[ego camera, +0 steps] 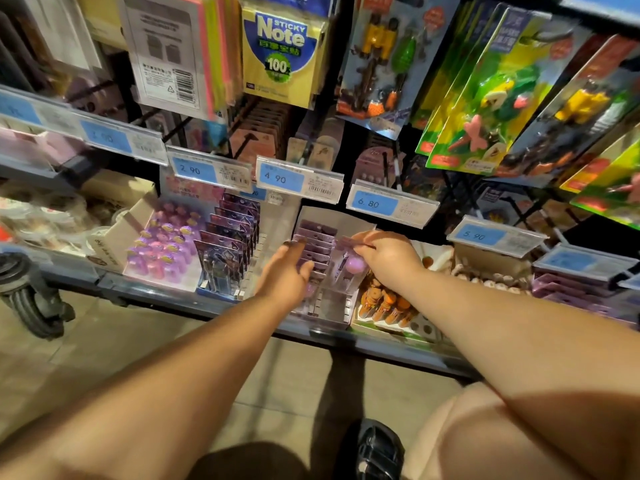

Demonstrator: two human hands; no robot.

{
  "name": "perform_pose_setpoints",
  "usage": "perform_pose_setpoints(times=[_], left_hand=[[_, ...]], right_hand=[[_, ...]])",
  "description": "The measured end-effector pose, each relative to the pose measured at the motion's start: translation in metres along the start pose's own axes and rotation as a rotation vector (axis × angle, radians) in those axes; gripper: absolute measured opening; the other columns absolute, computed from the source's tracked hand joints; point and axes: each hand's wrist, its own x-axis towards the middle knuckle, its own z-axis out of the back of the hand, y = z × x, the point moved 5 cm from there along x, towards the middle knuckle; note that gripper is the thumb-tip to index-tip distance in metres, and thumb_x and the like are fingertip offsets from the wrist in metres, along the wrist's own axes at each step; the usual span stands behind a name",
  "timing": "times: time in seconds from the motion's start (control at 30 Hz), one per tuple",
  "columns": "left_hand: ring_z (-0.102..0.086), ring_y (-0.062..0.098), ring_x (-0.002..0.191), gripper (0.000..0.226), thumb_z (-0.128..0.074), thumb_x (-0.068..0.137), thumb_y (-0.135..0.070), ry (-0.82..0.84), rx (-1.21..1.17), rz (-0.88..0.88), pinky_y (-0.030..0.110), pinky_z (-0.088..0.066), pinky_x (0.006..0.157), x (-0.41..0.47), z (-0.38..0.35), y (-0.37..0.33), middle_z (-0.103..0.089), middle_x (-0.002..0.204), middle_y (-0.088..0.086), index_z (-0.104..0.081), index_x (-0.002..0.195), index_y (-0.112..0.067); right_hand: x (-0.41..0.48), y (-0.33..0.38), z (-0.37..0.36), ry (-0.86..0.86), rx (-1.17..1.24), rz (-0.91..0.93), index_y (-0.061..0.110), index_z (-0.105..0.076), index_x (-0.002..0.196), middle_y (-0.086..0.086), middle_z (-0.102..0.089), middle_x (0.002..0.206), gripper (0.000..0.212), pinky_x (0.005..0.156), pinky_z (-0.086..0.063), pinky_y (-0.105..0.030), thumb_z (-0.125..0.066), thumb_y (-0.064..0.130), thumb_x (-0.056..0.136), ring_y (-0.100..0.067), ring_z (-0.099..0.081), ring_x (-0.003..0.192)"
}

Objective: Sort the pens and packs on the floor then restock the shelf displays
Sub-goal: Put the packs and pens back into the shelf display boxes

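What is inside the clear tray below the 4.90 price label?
A row of purple packs stands in the tray. The right hand pinches one pack; the left hand touches the row. The hands cover what lies nearer the front.

Price tag holders [299, 180] are clear glossy plastic with paper slips inside. Sticky note pack [282, 50] has a shiny film wrap, and the toy blister packs [485, 109] are glossy plastic over card. Purple pen pack [346, 244] looks like smooth card with a clear bubble. Display tray [325, 313] is clear acrylic, floor [104, 358] is matt tile.

Right hand [386, 259] pinching purple pack [351, 262], left hand [285, 273] touching row of packs [317, 237]
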Motion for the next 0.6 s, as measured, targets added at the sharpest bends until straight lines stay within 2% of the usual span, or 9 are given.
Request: perform_pose_setpoints(times=[0.1, 0.27, 0.47, 0.6], left_hand=[[-0.049, 0.025, 0.120, 0.048, -0.046, 0.102, -0.022, 0.019, -0.036, -0.006, 0.026, -0.037, 0.094, 0.0049, -0.0030, 0.0016, -0.038, 0.147, 0.010, -0.037, 0.149, -0.016], [-0.047, 0.012, 0.102, 0.049, -0.047, 0.102, -0.020, 0.023, -0.094, -0.022, 0.019, -0.034, 0.084, 0.0069, -0.0043, 0.0050, -0.041, 0.142, 0.007, -0.036, 0.149, -0.018], [-0.043, 0.010, 0.107, 0.051, -0.047, 0.102, -0.023, 0.044, -0.132, -0.007, 0.020, -0.033, 0.086, 0.0091, -0.0060, 0.0079, -0.038, 0.146, 0.006, -0.033, 0.151, -0.021], [-0.041, 0.008, 0.110, 0.051, -0.046, 0.103, -0.023, 0.051, -0.149, -0.001, 0.021, -0.032, 0.086, 0.0086, -0.0066, 0.0069, -0.035, 0.150, 0.005, -0.032, 0.152, -0.022]], right_hand=[[0.0065, -0.0031, -0.0064, -0.006, 0.004, -0.029, 0.017, -0.062, 0.127, -0.004, -0.061, 0.128, 0.033, 0.104, -0.040, -0.033, -0.048, 0.030, 0.100, -0.024, -0.055, 0.116], [0.0100, -0.0012, -0.0064, 0.014, -0.022, -0.023, 0.026, -0.062, 0.126, 0.001, -0.060, 0.128, 0.029, 0.098, -0.040, -0.026, -0.050, 0.027, 0.100, -0.021, -0.054, 0.117], [0.0088, -0.0018, -0.0082, 0.013, -0.129, -0.007, 0.024, -0.063, 0.125, 0.001, -0.060, 0.124, 0.032, 0.088, -0.037, -0.023, -0.047, 0.035, 0.100, -0.022, -0.054, 0.113], [0.0070, -0.0034, -0.0075, -0.005, -0.197, 0.035, 0.020, -0.065, 0.122, -0.004, -0.062, 0.124, 0.032, 0.094, -0.041, -0.027, -0.044, 0.033, 0.101, -0.024, -0.055, 0.113]])
